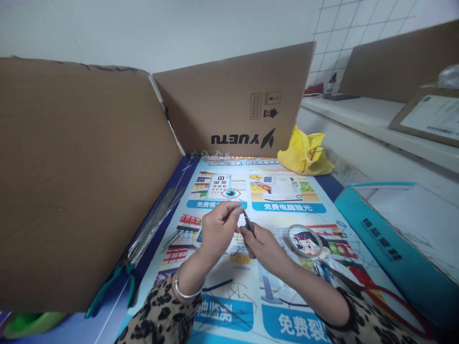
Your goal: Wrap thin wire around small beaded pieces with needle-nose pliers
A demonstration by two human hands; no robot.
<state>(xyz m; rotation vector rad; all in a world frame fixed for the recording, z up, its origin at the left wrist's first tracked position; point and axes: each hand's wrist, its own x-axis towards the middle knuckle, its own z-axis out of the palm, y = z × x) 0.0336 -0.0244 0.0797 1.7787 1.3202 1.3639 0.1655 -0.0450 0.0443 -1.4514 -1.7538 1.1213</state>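
Observation:
Above the middle of the printed poster mat (pixel 247 267), my two hands are close together. My right hand (pixel 261 244) is closed round a thin dark rod (pixel 248 221) that points up and to the left. The fingers of my left hand (pixel 221 224) are pinched at the upper end of that rod; whatever they hold there is too small to name. A silver bangle (pixel 183 289) circles my left wrist. Right of my hands lies a roll of clear tape (pixel 289 239).
Cardboard panels (pixel 229 105) stand at the left and back. Wires (pixel 154 227) and green-handled pliers (pixel 107 289) lie left. A yellow bag (pixel 304 155) sits at the back right, red-handled scissors (pixel 398 306) and a teal box (pixel 398 258) at the right.

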